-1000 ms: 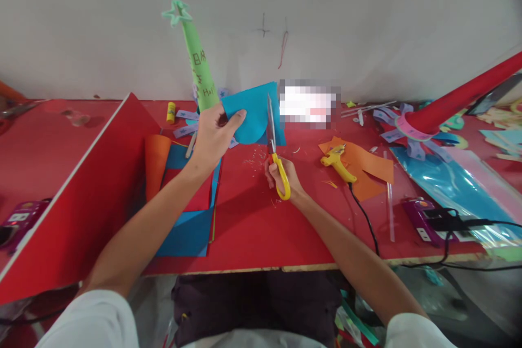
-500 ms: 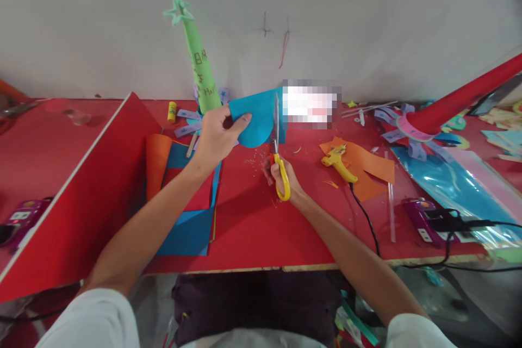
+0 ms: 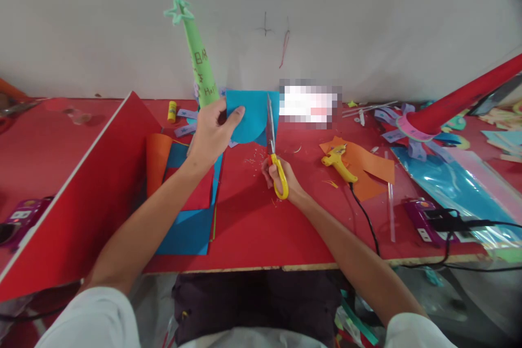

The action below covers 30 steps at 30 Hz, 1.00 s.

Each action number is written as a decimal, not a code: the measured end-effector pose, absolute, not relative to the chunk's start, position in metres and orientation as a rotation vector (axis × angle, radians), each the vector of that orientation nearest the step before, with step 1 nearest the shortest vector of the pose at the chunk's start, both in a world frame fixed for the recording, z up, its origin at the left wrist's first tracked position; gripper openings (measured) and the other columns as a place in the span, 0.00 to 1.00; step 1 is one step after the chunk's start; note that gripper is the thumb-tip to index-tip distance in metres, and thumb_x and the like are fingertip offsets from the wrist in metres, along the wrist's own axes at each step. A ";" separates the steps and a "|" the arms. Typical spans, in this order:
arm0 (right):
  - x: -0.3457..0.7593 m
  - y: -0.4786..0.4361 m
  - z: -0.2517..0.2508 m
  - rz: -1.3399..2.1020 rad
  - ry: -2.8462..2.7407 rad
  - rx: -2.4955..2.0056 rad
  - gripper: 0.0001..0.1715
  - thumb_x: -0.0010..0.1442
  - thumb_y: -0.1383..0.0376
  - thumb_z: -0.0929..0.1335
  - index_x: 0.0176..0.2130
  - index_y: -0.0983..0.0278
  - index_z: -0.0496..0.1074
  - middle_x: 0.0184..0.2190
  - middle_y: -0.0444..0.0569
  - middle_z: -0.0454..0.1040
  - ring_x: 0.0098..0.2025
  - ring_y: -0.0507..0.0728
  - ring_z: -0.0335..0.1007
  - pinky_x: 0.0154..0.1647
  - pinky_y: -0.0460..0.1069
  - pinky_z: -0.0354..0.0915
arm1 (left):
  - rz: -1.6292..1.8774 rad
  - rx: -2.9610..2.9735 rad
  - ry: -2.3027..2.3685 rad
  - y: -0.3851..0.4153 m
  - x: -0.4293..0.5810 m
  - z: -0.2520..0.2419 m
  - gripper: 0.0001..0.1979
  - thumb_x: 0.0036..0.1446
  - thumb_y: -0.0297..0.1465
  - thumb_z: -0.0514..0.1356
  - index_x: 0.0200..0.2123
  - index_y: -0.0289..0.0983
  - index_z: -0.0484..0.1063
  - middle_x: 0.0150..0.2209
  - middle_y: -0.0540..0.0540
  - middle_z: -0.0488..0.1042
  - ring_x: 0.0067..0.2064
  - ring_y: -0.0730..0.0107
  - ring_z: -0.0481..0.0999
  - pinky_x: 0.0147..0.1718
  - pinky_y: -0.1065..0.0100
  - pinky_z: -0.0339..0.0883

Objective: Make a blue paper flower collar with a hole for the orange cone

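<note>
Pinched between thumb and fingers, a blue sheet of paper [image 3: 253, 114] with a rounded lower edge is held up by my left hand [image 3: 214, 133]. My right hand [image 3: 281, 176] is closed round the handles of a pair of scissors [image 3: 280, 182] with yellow and red grips. The blades point up and lie against the right part of the blue paper, with a strip of it to their right. Small paper scraps lie on the red tabletop [image 3: 253, 228] beneath.
A yellow glue gun [image 3: 340, 164] rests on orange paper [image 3: 369, 187] at the right, its cord trailing forward. A red divider [image 3: 81, 190] stands at the left beside stacked coloured paper [image 3: 183, 239]. Behind are a green paper cone [image 3: 199, 62] and a glue stick [image 3: 172, 112].
My left hand and the blue paper have shifted slightly left, and the paper's top edge is now more level. The scissors have moved a little left and tilted with it.
</note>
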State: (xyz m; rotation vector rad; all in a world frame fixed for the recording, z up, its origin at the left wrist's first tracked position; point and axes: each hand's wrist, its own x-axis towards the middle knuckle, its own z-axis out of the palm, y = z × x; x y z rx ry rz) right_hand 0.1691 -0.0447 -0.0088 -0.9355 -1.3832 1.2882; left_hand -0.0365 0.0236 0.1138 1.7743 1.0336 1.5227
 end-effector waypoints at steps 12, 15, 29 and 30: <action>0.175 -0.044 -0.008 1.246 -1.378 -0.964 0.43 0.58 0.23 0.68 0.34 0.59 0.67 0.19 0.37 0.63 0.17 0.48 0.56 0.19 0.48 0.58 | 1.431 1.870 1.024 0.023 -0.037 0.116 0.26 0.69 0.43 0.70 0.27 0.39 0.60 0.27 0.51 0.55 0.30 0.72 0.52 0.29 0.63 0.49; 0.176 -0.043 -0.011 1.233 -1.383 -0.986 0.43 0.58 0.24 0.69 0.32 0.59 0.66 0.17 0.37 0.63 0.16 0.48 0.55 0.17 0.47 0.55 | 1.467 1.840 1.058 0.024 -0.038 0.116 0.27 0.68 0.45 0.71 0.28 0.39 0.61 0.27 0.52 0.53 0.31 0.72 0.51 0.31 0.63 0.49; 0.174 -0.042 -0.010 1.251 -1.405 -0.968 0.43 0.58 0.23 0.67 0.36 0.59 0.67 0.21 0.37 0.63 0.18 0.48 0.57 0.20 0.48 0.61 | 1.390 1.858 1.034 0.025 -0.038 0.120 0.24 0.62 0.44 0.73 0.25 0.39 0.65 0.25 0.51 0.57 0.28 0.70 0.55 0.26 0.65 0.49; 0.175 -0.042 -0.008 1.249 -1.402 -0.982 0.43 0.58 0.23 0.67 0.35 0.59 0.67 0.20 0.37 0.63 0.18 0.48 0.56 0.20 0.48 0.59 | 1.399 1.866 1.037 0.025 -0.038 0.120 0.24 0.62 0.44 0.73 0.24 0.39 0.64 0.25 0.51 0.57 0.28 0.71 0.55 0.26 0.65 0.48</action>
